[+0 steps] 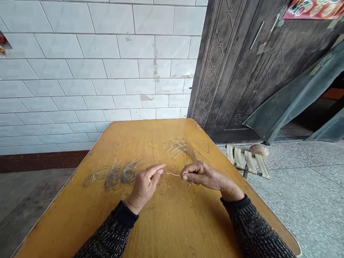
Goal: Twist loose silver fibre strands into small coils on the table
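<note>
Both hands are above the middle of the wooden table, raised over its surface. The left forearm comes in from the near edge and slants toward the right edge; the left hand is turned thumb-up, with thumb and fingertips pressed together on one end of a thin wire. The right forearm reaches in from the near right corner, wrist bent so the right hand points toward the left edge, back upward; its thumb and forefinger are clamped on the wire's other end. That one short, slightly wavy length spans the gap between the two hands.

Toward the left edge lie what look like three wire coils in a row, overlapping, so the count is not certain. One loose wire bundle lies beyond the right hand, toward the right edge; its strands are too fine to count. One small wire loop shows just below the left fingertips. Past the right edge, one folding stool with a striped seat stands on the floor.
</note>
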Motion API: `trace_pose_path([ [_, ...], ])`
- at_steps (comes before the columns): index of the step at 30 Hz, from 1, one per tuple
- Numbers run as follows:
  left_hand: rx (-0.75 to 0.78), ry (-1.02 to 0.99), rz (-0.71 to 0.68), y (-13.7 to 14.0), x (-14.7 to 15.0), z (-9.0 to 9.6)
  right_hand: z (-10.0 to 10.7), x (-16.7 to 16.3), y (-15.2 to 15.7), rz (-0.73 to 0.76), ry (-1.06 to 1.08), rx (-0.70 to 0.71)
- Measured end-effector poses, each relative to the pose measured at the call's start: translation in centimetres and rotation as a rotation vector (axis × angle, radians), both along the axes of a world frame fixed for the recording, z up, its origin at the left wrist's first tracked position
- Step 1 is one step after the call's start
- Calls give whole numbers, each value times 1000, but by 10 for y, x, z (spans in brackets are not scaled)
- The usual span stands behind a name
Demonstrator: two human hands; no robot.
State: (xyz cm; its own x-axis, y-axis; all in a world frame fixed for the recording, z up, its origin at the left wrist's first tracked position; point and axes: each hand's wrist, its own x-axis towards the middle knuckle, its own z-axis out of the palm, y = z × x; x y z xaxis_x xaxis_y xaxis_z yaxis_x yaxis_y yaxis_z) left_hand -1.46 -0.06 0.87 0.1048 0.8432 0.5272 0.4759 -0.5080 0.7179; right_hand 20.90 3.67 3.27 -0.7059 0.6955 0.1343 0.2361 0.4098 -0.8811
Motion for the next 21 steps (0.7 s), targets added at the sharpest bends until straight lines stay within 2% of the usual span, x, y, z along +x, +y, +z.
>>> trace_pose_path([
  [4,-175,-182,-114,-3,3,2,-1,-4,-1,-198,-23,296],
  [10,-483,-390,-230,-2,4,7,-6,-10,-2,-294,-248,669],
  [13,-586,-580,-241,2,2,4,-8,-16,-6,-496,-241,906],
  [16,-618,-871,-215,6,0,3,-7,-20,-11,-779,-81,1134],
  [17,-615,-948,-202,7,-1,3,-7,-21,-12,-820,-37,1164],
  [19,-607,-1055,-189,7,-1,3,-9,-25,-14,-769,17,1117],
  [21,-604,-1113,-189,6,1,3,-15,-32,-15,-580,62,920],
])
